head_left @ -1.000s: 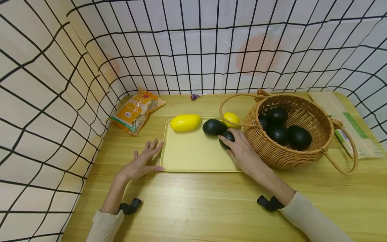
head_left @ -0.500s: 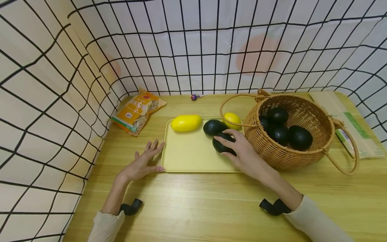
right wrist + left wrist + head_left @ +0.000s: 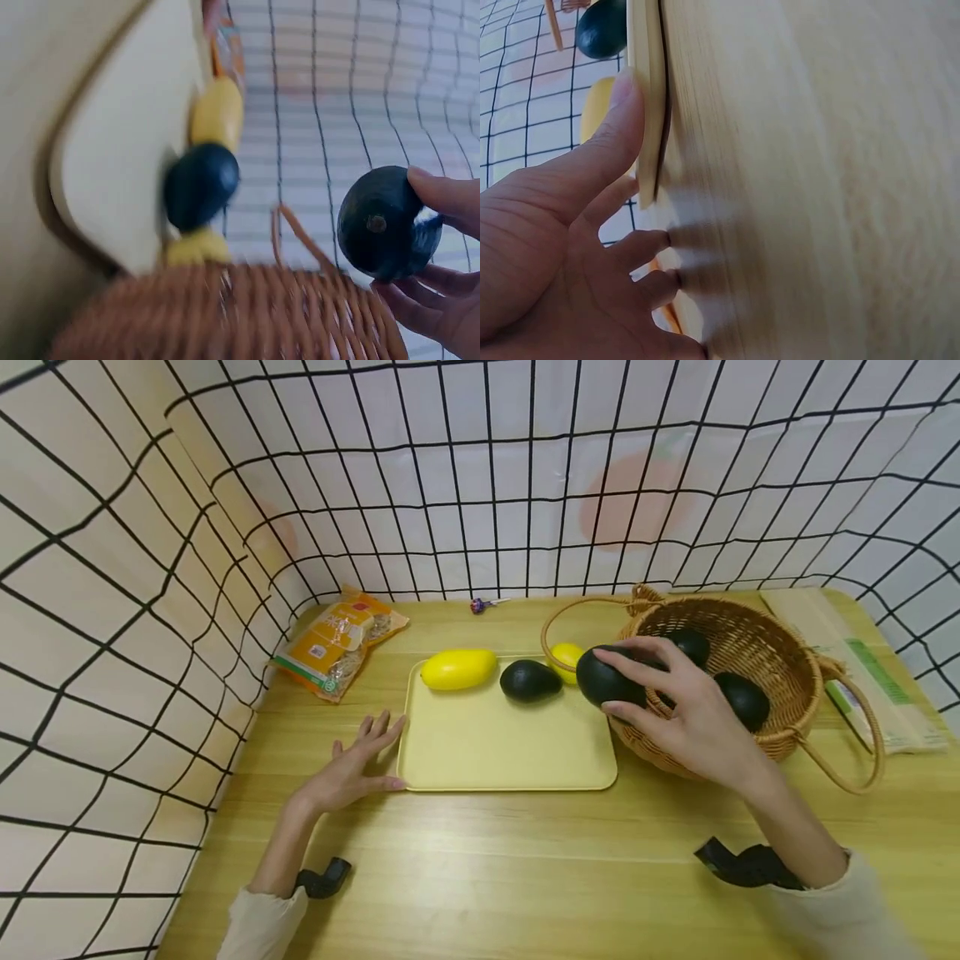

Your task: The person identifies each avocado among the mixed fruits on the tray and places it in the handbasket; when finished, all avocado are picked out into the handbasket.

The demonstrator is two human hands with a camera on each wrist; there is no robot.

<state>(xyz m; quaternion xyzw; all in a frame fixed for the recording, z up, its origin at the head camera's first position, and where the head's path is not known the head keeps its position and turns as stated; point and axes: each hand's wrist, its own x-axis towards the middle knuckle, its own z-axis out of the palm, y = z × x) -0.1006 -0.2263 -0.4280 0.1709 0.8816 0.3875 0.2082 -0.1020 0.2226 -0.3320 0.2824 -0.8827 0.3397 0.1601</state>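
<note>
My right hand (image 3: pixel 693 718) grips a dark avocado (image 3: pixel 609 678) by its sides, held up at the left rim of the wicker basket (image 3: pixel 780 685). In the right wrist view that avocado (image 3: pixel 386 223) shows its round end, pinched between thumb and fingers. My left hand (image 3: pixel 352 770) lies spread at the left edge of the pale yellow tray (image 3: pixel 480 743), with thumb and fingertips at its rim. Another avocado (image 3: pixel 530 681) rests on the tray between a long yellow fruit (image 3: pixel 459 669) and a lemon (image 3: pixel 567 658), which the basket's handle partly covers.
Inside the basket sit more avocados (image 3: pixel 742 700), partly hidden by my right hand. An orange food packet (image 3: pixel 337 643) lies at the back left, a lollipop (image 3: pixel 480 605) at the back edge. A flat pack (image 3: pixel 862 668) is right of the basket. Black wire grid (image 3: pixel 487 485) encloses the table.
My right hand has lifted the avocado off the tray and carried it right, to the basket's rim. The left hand stays at the tray's edge.
</note>
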